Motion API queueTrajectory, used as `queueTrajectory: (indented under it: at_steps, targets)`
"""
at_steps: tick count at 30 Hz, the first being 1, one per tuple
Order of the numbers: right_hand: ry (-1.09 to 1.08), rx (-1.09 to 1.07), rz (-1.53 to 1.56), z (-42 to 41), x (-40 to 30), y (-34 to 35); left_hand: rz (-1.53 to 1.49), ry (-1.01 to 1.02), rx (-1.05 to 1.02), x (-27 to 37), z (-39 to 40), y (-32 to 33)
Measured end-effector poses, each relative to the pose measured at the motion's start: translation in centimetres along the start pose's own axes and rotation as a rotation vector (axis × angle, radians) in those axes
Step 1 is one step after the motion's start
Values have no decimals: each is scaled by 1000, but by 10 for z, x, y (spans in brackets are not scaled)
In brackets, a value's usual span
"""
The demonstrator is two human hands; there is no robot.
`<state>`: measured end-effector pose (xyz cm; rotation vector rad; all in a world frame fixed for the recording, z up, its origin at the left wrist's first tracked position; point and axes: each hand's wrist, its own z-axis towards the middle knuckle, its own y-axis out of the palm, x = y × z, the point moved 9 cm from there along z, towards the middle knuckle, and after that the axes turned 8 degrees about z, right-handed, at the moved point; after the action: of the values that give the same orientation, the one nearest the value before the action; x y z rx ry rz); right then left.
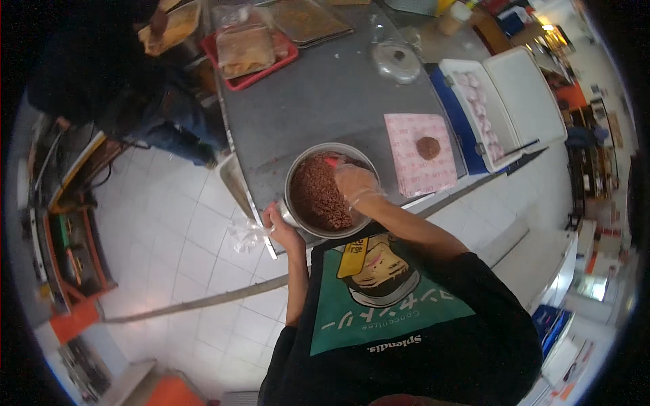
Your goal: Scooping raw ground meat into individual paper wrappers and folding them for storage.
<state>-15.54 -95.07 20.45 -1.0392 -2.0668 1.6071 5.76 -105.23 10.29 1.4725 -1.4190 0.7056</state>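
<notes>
A round metal pot (291, 209) stands near the counter's front edge, partly filled with a reddish-brown crumbly mixture (317, 188) that looks like ground meat. My left hand (282, 227) is bare and grips the pot's lower left side, seemingly at a handle. Inside the pot, my right hand (356, 183) wears a clear plastic glove and is closed around a small red utensil (331, 162), most of it hidden by the fingers. To the right of the pot, a flat round brown patty (428, 148) lies on pink printed paper sheets (406, 175).
Beyond the paper stands an open blue-and-white cooler (500, 109) holding several wrapped pink bundles (477, 104). A glass lid (396, 62), metal trays (310, 23) and a red tray (254, 78) with bagged food lie farther back. Another person (167, 119) stands at the left. Clear plastic (249, 234) hangs by the counter edge.
</notes>
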Motion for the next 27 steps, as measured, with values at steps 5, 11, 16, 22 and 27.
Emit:
queueTrajectory:
  at_steps: [5,11,16,22,27]
  targets:
    - [-43,-33,115,25,-5,-9,219,29,-10,3,-15,7]
    - [-134,-209,159,28,-8,20,87,-59,29,4,-35,-7]
    - [-233,-390,92,18,-14,37,291,121,64,14,-46,-11]
    - [-445,-245,371,11,-4,51,151,36,59,-8,-44,-22]
    - [-396,-328,481,-2,-6,67,140,7,86,-19,-47,-32]
